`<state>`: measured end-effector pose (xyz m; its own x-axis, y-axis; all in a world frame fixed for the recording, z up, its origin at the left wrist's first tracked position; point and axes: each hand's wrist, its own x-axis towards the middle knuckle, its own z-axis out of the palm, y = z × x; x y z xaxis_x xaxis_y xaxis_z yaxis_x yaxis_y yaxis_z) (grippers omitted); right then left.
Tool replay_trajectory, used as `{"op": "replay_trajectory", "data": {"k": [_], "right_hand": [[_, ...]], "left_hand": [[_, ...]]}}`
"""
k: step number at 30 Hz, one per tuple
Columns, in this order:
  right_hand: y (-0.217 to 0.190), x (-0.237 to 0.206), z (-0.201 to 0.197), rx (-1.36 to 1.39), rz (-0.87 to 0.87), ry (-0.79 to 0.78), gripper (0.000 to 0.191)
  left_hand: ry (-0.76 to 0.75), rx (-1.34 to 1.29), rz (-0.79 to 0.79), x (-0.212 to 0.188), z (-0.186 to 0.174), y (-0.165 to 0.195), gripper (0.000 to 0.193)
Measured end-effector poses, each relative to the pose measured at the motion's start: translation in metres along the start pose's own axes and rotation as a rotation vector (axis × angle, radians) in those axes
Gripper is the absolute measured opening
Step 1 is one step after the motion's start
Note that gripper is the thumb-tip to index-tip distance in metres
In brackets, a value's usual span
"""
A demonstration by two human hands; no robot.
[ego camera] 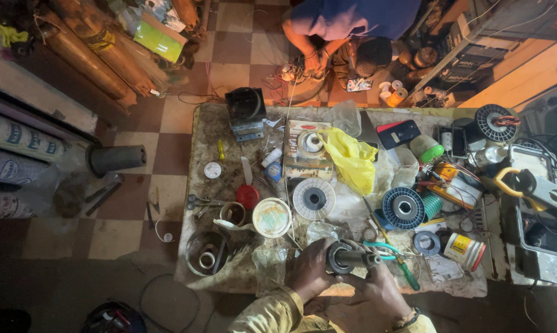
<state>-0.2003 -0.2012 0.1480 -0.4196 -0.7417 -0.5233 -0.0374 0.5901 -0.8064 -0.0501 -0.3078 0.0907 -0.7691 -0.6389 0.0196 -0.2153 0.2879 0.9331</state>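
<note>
With your left hand [310, 270] wrapped around the dark round metal motor part [342, 256] and your right hand [382, 285] closed on its grey shaft, hold it level over the near edge of the cluttered tabletop [212, 132], gripping firmly.

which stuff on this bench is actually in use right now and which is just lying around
In hand:
left hand and right hand gripping the grey cylindrical motor part

Lying about:
white spool
blue spool
yellow plastic bag
red-handled scraper
scissors
green-handled screwdriver
</note>
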Motion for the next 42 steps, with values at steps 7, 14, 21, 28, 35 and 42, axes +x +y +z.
{"op": "replay_trajectory", "data": {"k": [7,14,21,28,35,42], "right_hand": [[-0.009,0.002,-0.004,-0.098,-0.097,-0.028,0.081],[-0.005,0.008,-0.004,0.1,0.0,-0.073,0.086],[-0.005,0.013,-0.006,0.1,0.004,-0.079,0.067],[0.004,0.018,-0.008,0.083,0.089,-0.051,0.066],[0.006,0.023,-0.01,0.152,-0.023,-0.088,0.065],[0.005,0.022,-0.011,0.131,0.037,-0.061,0.066]], "left_hand": [[-0.03,0.012,-0.038,0.005,-0.003,0.006,0.078],[-0.031,0.051,0.007,0.008,0.001,-0.005,0.08],[0.048,0.045,0.091,0.01,0.008,-0.016,0.092],[0.008,0.035,0.023,0.014,0.002,-0.008,0.088],[-0.037,0.063,-0.043,0.019,-0.001,-0.002,0.089],[-0.054,0.063,-0.063,0.02,0.002,-0.004,0.083]]}}
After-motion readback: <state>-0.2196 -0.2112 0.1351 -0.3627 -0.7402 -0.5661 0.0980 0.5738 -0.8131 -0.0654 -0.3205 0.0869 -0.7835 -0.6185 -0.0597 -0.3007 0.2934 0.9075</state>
